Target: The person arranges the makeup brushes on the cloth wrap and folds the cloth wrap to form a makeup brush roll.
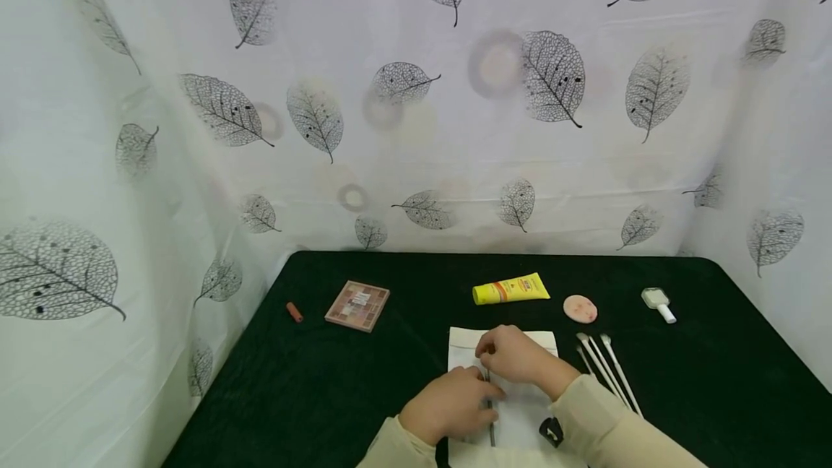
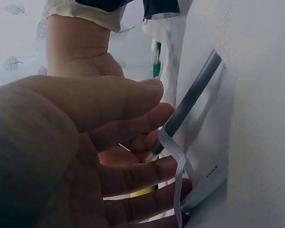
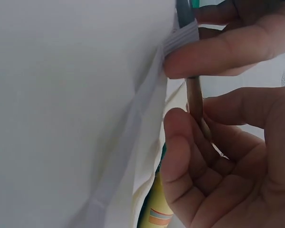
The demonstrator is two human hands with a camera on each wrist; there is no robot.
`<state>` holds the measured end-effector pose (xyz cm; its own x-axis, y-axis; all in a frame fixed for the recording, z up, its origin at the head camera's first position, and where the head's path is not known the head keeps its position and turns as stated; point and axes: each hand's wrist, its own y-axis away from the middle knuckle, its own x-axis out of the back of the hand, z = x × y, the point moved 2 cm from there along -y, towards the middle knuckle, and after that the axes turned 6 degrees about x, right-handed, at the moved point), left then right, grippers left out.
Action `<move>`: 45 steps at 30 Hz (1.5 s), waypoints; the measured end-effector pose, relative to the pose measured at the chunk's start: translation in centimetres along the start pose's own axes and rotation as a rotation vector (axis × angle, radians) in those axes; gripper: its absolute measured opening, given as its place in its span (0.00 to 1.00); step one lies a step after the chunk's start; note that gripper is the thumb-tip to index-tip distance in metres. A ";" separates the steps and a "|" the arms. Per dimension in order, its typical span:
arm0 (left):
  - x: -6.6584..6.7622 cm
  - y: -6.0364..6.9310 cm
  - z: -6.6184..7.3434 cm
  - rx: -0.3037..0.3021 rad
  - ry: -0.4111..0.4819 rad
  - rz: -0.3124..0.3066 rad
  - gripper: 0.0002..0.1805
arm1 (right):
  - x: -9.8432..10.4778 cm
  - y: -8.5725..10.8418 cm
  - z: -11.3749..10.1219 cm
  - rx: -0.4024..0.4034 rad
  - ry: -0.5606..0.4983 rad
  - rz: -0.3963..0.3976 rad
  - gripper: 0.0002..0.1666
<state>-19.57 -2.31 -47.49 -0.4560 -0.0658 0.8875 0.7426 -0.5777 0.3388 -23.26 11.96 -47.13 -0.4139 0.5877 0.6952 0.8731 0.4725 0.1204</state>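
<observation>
A white fabric pouch (image 1: pixel 526 401) lies on the dark cloth under both hands. The right hand (image 1: pixel 518 360) (image 3: pixel 228 166) pinches the brownish end of a thin grey-handled brush (image 1: pixel 492 430) (image 2: pixel 192 97) (image 3: pixel 194 97). Its bristle tip is mostly hidden by the fingers. The grey handle passes through a white elastic band (image 2: pixel 178 156) (image 3: pixel 180 39). Below, the left hand (image 1: pixel 453 404) (image 2: pixel 61 137) has its fingers extended, touching the elastic and brush. Another grey handle (image 2: pixel 209 187) lies beside the left fingers in the left wrist view.
Several pale brushes (image 1: pixel 620 370) lie right of the pouch. Beyond are a yellow tube (image 1: pixel 511 289), a round pink pad (image 1: pixel 580 309) and a small white-handled item (image 1: pixel 659 304). A palette (image 1: pixel 357 305) and a red-brown tube (image 1: pixel 295 312) lie left. A black object (image 1: pixel 551 432) sits by the right sleeve.
</observation>
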 end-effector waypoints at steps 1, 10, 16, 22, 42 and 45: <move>0.0 0.0 0.0 0.003 0.001 0.000 0.13 | -0.1 0.0 0.0 0.002 -0.001 -0.007 0.07; -0.2 0.2 -0.1 -0.002 0.026 0.012 0.12 | -0.6 0.1 0.2 -0.002 -0.056 -0.079 0.08; -0.1 0.2 -0.1 -0.013 0.018 0.014 0.12 | -0.6 0.3 0.0 -0.004 -0.069 -0.084 0.09; 0.1 0.3 -0.1 -0.031 0.024 0.004 0.13 | -0.6 0.6 -0.1 -0.023 -0.081 -0.091 0.11; -0.3 0.4 0.5 0.058 0.005 -0.042 0.17 | 0.7 3.6 0.8 0.107 -0.031 -0.042 0.11; -0.3 0.4 0.8 0.048 -0.037 -0.038 0.17 | 1.9 4.8 1.6 0.074 -0.061 0.074 0.09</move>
<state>-18.76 -1.88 -47.33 -0.4669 -0.0140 0.8842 0.7482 -0.5392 0.3865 -20.24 16.43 -46.40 -0.3657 0.6607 0.6555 0.8814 0.4720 0.0160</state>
